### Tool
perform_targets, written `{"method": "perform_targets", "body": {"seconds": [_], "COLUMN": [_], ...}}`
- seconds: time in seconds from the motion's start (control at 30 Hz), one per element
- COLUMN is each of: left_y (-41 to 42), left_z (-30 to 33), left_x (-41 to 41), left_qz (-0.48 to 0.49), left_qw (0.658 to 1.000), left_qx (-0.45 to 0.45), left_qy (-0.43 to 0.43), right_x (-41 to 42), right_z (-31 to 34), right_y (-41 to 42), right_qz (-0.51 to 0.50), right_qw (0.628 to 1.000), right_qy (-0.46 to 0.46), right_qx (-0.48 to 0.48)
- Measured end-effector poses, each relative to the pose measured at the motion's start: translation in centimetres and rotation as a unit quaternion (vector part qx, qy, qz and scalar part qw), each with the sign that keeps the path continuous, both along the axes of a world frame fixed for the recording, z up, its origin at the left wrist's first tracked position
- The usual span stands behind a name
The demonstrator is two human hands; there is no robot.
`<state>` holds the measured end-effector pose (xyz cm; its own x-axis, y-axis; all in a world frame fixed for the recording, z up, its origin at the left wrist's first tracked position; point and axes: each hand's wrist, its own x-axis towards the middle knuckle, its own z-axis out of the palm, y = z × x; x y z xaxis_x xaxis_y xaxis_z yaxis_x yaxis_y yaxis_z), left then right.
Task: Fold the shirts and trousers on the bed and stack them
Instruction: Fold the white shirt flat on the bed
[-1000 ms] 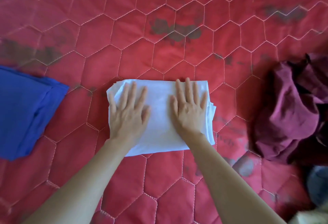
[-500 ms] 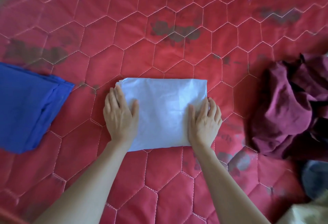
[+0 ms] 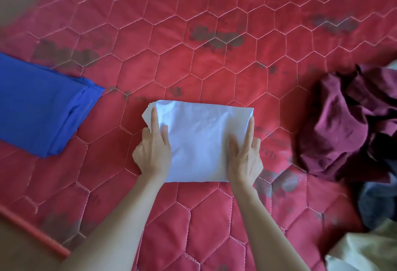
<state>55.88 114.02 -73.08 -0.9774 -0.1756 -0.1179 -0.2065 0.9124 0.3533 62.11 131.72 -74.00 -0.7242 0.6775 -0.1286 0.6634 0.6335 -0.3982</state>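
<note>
the white garment (image 3: pixel 202 141) lay folded into a compact rectangle at the middle of the bed (image 3: pixel 193 56), on the red quilted cover; the left hand (image 3: pixel 153 148) held its left edge, index finger straight along the top surface, thumb on the cloth and the other fingers curled at the edge; the right hand (image 3: pixel 246 154) held the right edge in the same manner, index finger extended along the side, remaining fingers tucked round the edge; both hands gripped the garment from opposite sides and neither was spread flat.

progress, as judged: folding of the white garment appeared complete or nearly so; the grip suggested squaring of the edges or readiness to lift; it was not yet stacked; the blue garment (image 3: pixel 40 107) lay folded flat at the left, well apart from the white one, and was the likely base of the stack.

remaining work: the maroon garment (image 3: pixel 348 124) lay crumpled at the right, unfolded; a dark cloth (image 3: pixel 378 204) and a pale cloth (image 3: pixel 365 251) lay below it at the frame edge, also unfolded; whether each was a shirt or trousers could not be told.

count: folded garments, two (one white, one blue); unfolded pieces visible, three; hands, two.
</note>
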Motion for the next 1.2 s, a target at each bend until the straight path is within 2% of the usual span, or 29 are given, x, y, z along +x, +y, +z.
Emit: {"method": "perform_targets", "body": {"seconds": [0.2, 0.43, 0.67, 0.8, 0.93, 1.07, 1.2], "left_y": [-1.6, -4.3, -7.0, -9.5, -13.2, -17.6, -21.9], "left_z": [0.1, 0.4, 2.6, 4.4, 6.0, 8.3, 10.9], "left_x": [5.9, 10.8, 12.2, 10.5, 6.2, 0.9, -5.7], "left_qz": [-0.014, 0.010, -0.019, -0.030, -0.013, -0.049, -0.065], "left_qw": [0.999, 0.999, 0.997, 0.995, 0.990, 0.988, 0.982], "left_qx": [0.029, 0.044, 0.066, 0.072, 0.135, 0.088, 0.079], "left_qy": [0.018, -0.001, 0.035, 0.057, 0.048, 0.116, 0.156], "right_x": [4.9, 9.8, 11.8, 10.2, 6.7, 1.7, -4.1], "right_z": [0.4, -0.1, 2.3, 4.6, 6.5, 7.9, 9.6], "right_y": [-1.4, -3.4, -5.6, -8.0, -11.3, -15.8, -20.4], "right_qz": [0.055, 0.093, 0.127, 0.103, 0.098, 0.090, 0.080], "right_qw": [0.998, 0.991, 0.980, 0.980, 0.974, 0.969, 0.960], "right_qy": [0.010, 0.093, 0.152, 0.170, 0.201, 0.226, 0.263], "right_qx": [-0.016, -0.035, -0.017, -0.014, -0.035, -0.054, -0.055]}}
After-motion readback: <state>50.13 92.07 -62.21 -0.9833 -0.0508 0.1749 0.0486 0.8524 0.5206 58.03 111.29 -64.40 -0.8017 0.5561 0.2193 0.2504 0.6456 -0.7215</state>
